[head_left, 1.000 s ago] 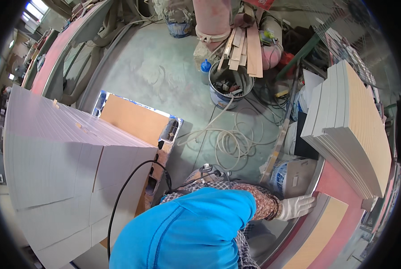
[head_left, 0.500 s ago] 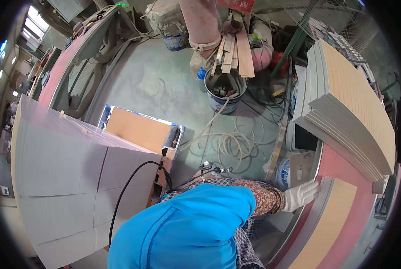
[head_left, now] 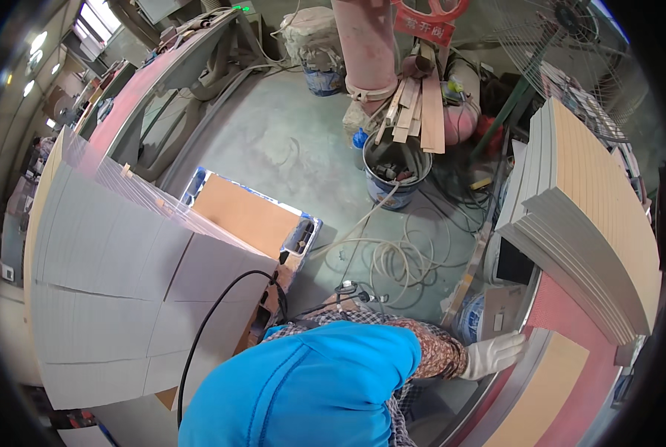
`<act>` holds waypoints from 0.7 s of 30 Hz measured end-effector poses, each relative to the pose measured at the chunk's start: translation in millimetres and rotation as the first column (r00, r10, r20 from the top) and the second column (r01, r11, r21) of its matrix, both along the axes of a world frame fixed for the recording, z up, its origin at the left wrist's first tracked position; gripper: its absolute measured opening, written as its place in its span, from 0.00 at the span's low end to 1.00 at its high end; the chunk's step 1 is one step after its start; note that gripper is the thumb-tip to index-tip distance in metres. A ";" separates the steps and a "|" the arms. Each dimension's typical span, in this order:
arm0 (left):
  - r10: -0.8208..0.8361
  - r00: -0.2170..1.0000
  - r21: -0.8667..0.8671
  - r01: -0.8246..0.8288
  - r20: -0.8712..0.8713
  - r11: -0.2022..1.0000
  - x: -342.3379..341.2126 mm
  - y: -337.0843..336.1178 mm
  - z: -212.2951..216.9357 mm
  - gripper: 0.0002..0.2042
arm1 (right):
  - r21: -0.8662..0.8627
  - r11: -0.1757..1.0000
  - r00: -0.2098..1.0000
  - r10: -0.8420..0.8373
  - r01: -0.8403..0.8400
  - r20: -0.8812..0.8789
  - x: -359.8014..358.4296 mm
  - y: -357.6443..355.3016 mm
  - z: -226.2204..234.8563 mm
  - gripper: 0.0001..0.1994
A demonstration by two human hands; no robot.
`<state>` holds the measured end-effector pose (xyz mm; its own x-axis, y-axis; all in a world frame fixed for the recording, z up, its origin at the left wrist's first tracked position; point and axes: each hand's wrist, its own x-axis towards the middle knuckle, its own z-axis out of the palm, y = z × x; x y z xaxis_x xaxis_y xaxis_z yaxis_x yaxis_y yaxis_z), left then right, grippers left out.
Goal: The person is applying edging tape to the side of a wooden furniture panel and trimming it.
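My right hand (head_left: 494,355), in a white glove, stretches out to the right from a brown patterned sleeve (head_left: 439,353). Its fingers are straight and close together, their tips at the edge of a long panel (head_left: 547,380) with a tan face and grey edge. This panel lies on a red-topped bench (head_left: 566,302). Nothing shows in the palm, though its underside is hidden. Blue clothing (head_left: 325,380) fills the lower middle and covers what is below it. My left hand is out of sight.
A tall stack of grey-white boards (head_left: 117,283) stands at left. More stacked panels (head_left: 586,216) rest on the bench's far end. On the floor lie a coiled hose (head_left: 403,261) and a pallet with a tan board (head_left: 247,212). A bucket (head_left: 397,167) stands beyond, near a fan (head_left: 564,30).
My view has shifted, so the surroundings sit lower in the picture. My right hand remains at the panel's edge, its fingers now closer together.
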<state>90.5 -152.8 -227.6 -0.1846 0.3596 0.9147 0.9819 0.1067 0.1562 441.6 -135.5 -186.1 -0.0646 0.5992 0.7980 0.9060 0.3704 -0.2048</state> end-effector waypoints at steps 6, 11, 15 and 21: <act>-0.030 0.999 -0.008 0.030 0.011 1.000 -15.6 -17.3 -1.1 0.24 | -0.035 0.998 0.998 -0.050 0.052 0.046 0.3 13.4 -11.8 0.26; -0.011 0.996 0.036 0.008 0.091 0.999 -65.6 -25.2 -14.7 0.21 | -0.103 0.993 0.998 0.054 -0.051 0.025 -59.0 10.5 -23.8 0.26; -0.068 0.991 0.029 0.065 0.111 0.997 -65.9 -26.6 -4.6 0.19 | -0.140 0.990 0.999 0.023 -0.017 0.041 -70.1 -5.9 -17.2 0.25; -0.161 0.979 -0.008 0.163 0.124 0.987 -68.3 -24.7 0.6 0.23 | -0.136 0.991 1.000 0.018 -0.016 0.014 -62.3 9.6 -22.6 0.25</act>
